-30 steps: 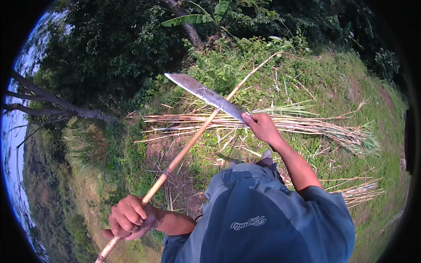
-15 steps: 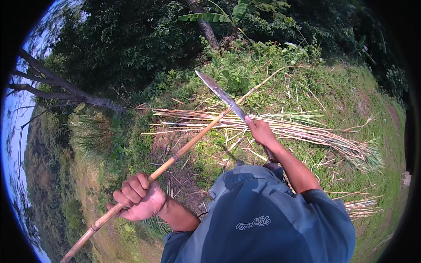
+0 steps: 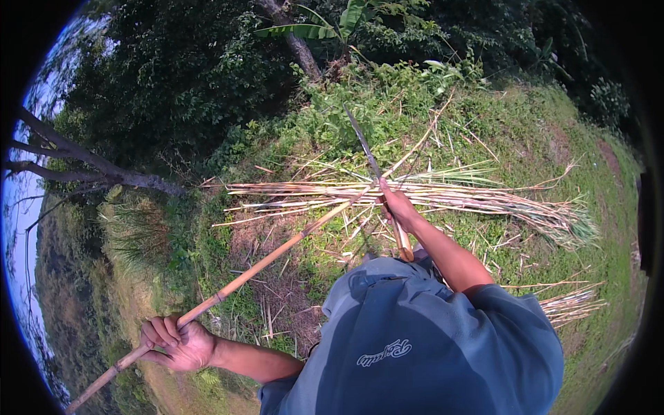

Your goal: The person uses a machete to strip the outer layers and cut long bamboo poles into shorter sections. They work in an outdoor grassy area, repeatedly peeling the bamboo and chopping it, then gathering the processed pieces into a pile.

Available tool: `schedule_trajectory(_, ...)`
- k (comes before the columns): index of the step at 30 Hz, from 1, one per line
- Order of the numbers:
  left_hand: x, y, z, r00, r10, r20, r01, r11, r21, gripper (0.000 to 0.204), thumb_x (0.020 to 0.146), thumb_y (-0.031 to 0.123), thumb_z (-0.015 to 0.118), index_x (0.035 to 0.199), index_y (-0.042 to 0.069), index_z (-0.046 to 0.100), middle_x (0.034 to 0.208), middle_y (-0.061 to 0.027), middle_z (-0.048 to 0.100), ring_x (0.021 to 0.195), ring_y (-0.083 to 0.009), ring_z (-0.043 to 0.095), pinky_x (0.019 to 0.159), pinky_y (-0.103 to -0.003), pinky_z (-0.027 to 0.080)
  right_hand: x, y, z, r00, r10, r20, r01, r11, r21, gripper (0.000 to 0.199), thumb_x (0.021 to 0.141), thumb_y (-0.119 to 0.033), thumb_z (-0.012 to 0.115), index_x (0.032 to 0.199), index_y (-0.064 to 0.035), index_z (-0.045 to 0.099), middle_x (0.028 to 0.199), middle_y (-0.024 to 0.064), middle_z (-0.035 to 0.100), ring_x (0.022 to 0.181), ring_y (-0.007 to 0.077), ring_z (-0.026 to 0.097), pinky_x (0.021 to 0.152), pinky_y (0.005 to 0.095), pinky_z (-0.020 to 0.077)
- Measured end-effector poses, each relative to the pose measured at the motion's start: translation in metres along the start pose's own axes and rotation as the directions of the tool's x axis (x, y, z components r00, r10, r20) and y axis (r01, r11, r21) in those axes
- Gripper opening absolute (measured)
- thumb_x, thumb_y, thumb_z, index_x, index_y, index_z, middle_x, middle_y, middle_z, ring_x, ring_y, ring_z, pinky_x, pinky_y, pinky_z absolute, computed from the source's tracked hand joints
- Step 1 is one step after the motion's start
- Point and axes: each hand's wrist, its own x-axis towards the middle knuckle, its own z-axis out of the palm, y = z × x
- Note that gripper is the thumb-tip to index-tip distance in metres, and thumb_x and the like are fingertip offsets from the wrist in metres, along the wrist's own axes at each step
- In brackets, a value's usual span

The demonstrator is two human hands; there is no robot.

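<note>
My left hand [image 3: 181, 344] is closed round a long, jointed cane stalk [image 3: 263, 263], near its thick lower end. The stalk runs slantwise from the lower left up to the far middle and thins out there. My right hand [image 3: 399, 205] grips a machete [image 3: 363, 142], its long dark blade pointing up and away, seen nearly edge-on. The wooden handle [image 3: 402, 243] shows below that hand. Blade and stalk cross just beyond my right fingers; whether they touch I cannot tell. Under them on the ground lies a bundle of cut stalks [image 3: 477, 200] with green tops at the right.
A second pile of stalks [image 3: 574, 304] lies at the right, partly hidden by my shirt. Stripped leaf bits litter the grass and bare soil. A leaning branch [image 3: 104, 166] stands at the left, with dense bushes and a banana plant [image 3: 339, 28] at the back.
My left hand has moved left and down with the stalk, drawing it along. My right hand has shifted slightly left, and the machete blade has turned more upright and edge-on.
</note>
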Motion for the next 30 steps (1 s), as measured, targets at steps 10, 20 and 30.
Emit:
schedule_trajectory(10, 0.027, 0.18, -0.024, 0.984, 0.071, -0.164, -0.019, 0.954, 0.301, 0.034, 0.101, 0.035, 0.041, 0.091, 0.003, 0.045, 0.071, -0.0059, 0.04, 0.062, -0.0184, 0.042, 0.063, -0.034, 0.043, 0.061, 0.047, -0.019, 0.929, 0.169, -0.329, -0.047, 0.937, 0.346, 0.032, 0.082, -0.025, 0.074, 0.068, -0.0024, 0.057, 0.057, 0.0043, 0.051, 0.043, 0.0134, 0.046, 0.038, 0.0308, 0.0397)
schedule_trajectory(20, 0.034, 0.194, -0.002, 0.735, 0.637, -0.232, -0.114, 0.453, 0.884, 0.02, 0.097, 0.024, 0.046, 0.1, 0.006, 0.055, 0.079, -0.0101, 0.049, 0.072, -0.0235, 0.049, 0.066, -0.04, 0.04, 0.075, 0.127, -0.078, 0.838, 0.127, -0.531, -0.327, 0.896, -0.301, 0.053, 0.069, -0.042, 0.079, 0.089, 0.0068, 0.069, 0.092, 0.0215, 0.07, 0.086, 0.0291, 0.069, 0.077, 0.0376, 0.0534)
schedule_trajectory(30, 0.042, 0.183, -0.022, 0.754, 0.611, -0.241, -0.081, 0.452, 0.888, 0.031, 0.099, 0.031, 0.04, 0.107, 0.002, 0.048, 0.083, -0.0125, 0.049, 0.076, -0.0256, 0.05, 0.081, -0.048, 0.041, 0.094, 0.136, -0.044, 0.919, 0.346, -0.19, -0.189, 0.808, 0.558, 0.031, 0.079, -0.017, 0.075, 0.096, 0.0029, 0.059, 0.06, 0.0036, 0.051, 0.044, 0.0144, 0.049, 0.039, 0.0289, 0.0413)
